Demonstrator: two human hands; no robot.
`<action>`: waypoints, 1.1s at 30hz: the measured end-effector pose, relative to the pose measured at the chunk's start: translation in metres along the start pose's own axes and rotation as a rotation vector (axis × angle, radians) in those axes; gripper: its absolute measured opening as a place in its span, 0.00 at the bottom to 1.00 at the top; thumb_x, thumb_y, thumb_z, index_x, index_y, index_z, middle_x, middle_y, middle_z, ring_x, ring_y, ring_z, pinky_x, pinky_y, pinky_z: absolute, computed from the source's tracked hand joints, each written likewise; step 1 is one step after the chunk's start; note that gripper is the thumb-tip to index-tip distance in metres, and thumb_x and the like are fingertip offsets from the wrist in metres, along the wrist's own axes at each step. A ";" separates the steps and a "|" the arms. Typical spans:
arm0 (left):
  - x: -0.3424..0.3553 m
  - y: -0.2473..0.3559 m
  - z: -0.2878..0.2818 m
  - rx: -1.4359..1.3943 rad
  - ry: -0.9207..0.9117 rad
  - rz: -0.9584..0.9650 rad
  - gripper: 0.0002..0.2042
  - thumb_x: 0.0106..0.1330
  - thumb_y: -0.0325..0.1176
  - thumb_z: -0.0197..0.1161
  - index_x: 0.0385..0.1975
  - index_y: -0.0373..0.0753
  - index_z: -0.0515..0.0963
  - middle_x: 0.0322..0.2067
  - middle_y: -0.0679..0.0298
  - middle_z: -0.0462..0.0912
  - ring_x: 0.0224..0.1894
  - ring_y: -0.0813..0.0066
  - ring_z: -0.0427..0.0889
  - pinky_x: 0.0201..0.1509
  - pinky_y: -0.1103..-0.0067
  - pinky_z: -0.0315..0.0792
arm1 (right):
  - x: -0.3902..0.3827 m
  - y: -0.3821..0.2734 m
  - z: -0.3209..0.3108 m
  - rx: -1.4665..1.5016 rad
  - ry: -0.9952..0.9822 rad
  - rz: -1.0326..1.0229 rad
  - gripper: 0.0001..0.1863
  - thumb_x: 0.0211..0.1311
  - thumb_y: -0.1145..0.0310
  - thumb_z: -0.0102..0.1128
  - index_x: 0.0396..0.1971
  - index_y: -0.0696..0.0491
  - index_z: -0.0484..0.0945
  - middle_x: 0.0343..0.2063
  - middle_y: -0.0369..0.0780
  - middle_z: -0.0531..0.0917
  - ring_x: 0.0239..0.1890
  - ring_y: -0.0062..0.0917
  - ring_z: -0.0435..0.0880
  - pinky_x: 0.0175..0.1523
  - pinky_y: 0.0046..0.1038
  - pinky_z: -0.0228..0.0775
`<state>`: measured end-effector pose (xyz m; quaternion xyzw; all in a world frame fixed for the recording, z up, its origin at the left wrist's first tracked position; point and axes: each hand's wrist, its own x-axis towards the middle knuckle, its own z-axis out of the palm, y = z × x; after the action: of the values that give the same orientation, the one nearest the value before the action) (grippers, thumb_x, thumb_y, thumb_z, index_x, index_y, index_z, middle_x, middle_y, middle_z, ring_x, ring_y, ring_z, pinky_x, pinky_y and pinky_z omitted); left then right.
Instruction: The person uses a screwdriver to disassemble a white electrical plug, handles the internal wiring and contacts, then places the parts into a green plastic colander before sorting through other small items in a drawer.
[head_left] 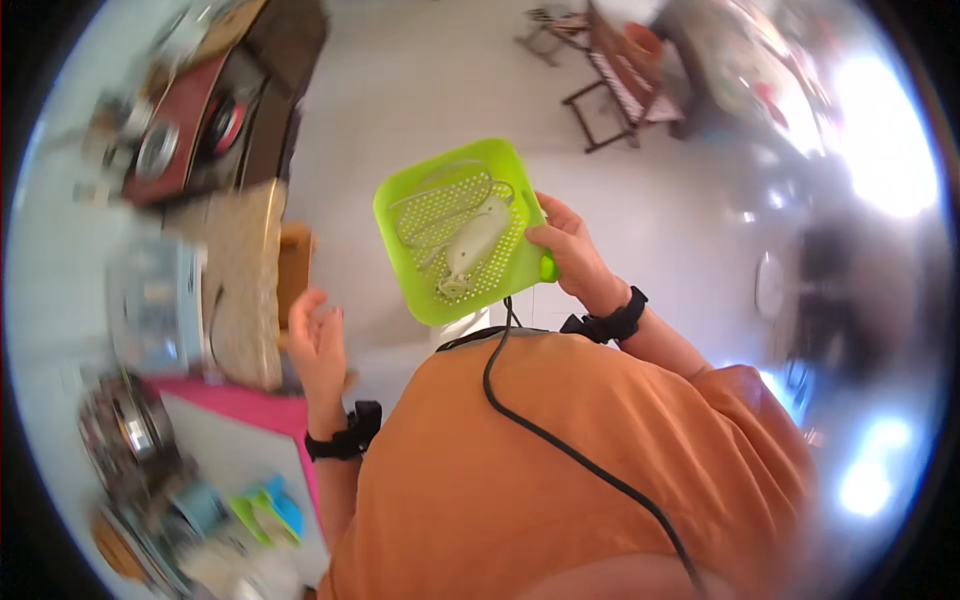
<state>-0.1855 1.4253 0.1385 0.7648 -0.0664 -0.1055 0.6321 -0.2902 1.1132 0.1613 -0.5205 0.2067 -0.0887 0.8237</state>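
My right hand [575, 250] grips the right side of a square lime-green basket [400, 265] with a perforated bottom, its thumb over the rim. Inside lies a white hand-held appliance that looks like a hand mixer [477, 238], with a pale cord [425, 222] looped beside it. The basket is held out in front of my body, above the floor. My left hand [318, 345] is raised at the left, fingers apart and holding nothing. It is close to an orange-brown wooden part [293, 270] under the stone-topped counter. A black band is on each wrist.
The counter [240, 290] stands at the left, beside a pink-edged table [240, 420] with green and blue items [270, 510]. A stove [185, 140] is farther off. Wooden chairs [625, 85] stand at the far right. A black cable [560, 445] runs down my orange shirt.
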 end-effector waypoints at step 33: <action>0.099 0.089 0.623 0.397 -1.378 0.074 0.24 0.56 0.32 0.62 0.52 0.34 0.66 0.46 0.52 0.75 0.38 0.71 0.79 0.41 0.76 0.73 | -0.087 -0.104 -0.454 0.304 1.155 -0.350 0.22 0.54 0.76 0.55 0.51 0.60 0.68 0.42 0.38 0.78 0.41 0.20 0.78 0.47 0.22 0.70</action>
<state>-0.2393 0.7911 0.1067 0.6221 -0.4939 -0.5289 0.2988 -0.5575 0.7261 0.1064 -0.2917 0.5155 -0.5182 0.6170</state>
